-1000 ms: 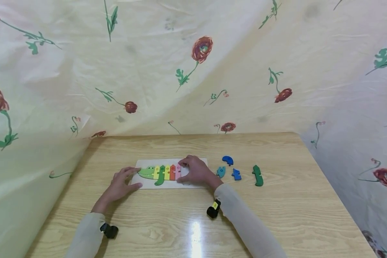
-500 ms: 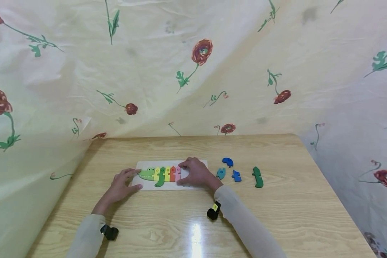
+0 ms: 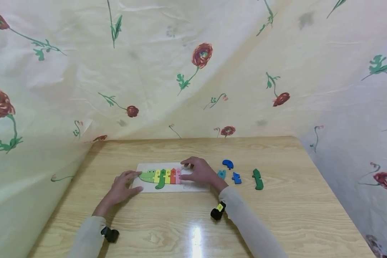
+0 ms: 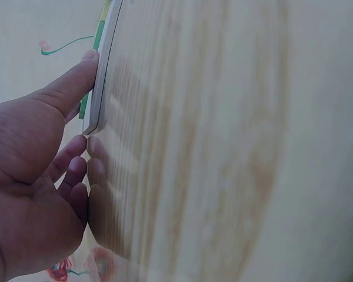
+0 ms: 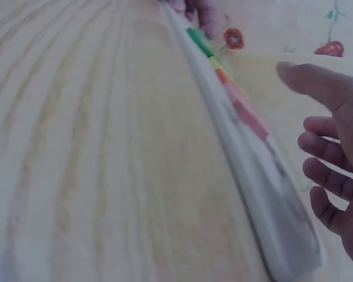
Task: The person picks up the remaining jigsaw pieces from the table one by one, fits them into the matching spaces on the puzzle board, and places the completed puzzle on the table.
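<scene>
A white puzzle board (image 3: 148, 189) lies on the table with a row of coloured crocodile pieces set in its left and middle part. At the left end is the light green head (image 3: 147, 175), and a pink piece (image 3: 178, 176) ends the row on the right. My left hand (image 3: 120, 188) rests at the board's left end, index finger by the head's snout. In the left wrist view its thumb (image 4: 76, 82) lies straight against the board's edge. Over the board's right half, my right hand (image 3: 202, 172) hovers with thumb and fingers apart, holding nothing in the right wrist view.
Right of the board lie a dark blue curved piece (image 3: 228, 164), a light blue piece (image 3: 221, 174) partly behind the right hand, a blue piece (image 3: 236, 178) and a dark green piece (image 3: 258, 179). A flowered cloth (image 3: 154, 86) hangs behind the wooden table (image 3: 154, 222).
My right hand has moved off the pink piece, a little to the right, and its fingers have spread. The left hand stays at the board's left end. The head view has tilted slightly.
</scene>
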The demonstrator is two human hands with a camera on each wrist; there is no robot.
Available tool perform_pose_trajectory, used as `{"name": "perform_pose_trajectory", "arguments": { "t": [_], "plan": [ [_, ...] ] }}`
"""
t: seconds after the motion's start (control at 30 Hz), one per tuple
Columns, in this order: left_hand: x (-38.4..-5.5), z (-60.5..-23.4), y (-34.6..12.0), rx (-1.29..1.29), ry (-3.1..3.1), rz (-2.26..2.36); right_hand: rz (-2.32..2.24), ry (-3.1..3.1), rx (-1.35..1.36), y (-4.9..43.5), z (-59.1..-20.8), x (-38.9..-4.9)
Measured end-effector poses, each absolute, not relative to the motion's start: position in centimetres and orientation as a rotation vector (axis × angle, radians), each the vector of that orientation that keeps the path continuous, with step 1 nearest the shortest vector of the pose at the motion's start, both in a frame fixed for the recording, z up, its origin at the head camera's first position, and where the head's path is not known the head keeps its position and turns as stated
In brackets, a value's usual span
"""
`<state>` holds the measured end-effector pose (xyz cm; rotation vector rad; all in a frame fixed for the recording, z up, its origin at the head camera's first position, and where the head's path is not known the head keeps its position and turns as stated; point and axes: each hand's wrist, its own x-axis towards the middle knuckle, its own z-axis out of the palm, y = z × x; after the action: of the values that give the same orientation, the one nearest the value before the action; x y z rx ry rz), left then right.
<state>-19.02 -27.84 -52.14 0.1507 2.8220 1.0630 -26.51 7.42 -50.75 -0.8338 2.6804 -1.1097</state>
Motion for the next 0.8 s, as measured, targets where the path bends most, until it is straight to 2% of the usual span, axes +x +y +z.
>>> {"name": "perform_pose_trajectory", "arguments": {
  "t": [0.43, 0.8],
  "plan": [
    [-18.8, -52.1, -27.7, 0.184, 2.829, 1.070, -1.286, 2.712, -1.016, 12.1, -47.6, -25.0],
    [-18.8, -52.1, -27.7, 0.214, 2.833, 1.082, -1.203, 2.854, -0.999, 17.3, -46.4, -22.3]
  ]
}}
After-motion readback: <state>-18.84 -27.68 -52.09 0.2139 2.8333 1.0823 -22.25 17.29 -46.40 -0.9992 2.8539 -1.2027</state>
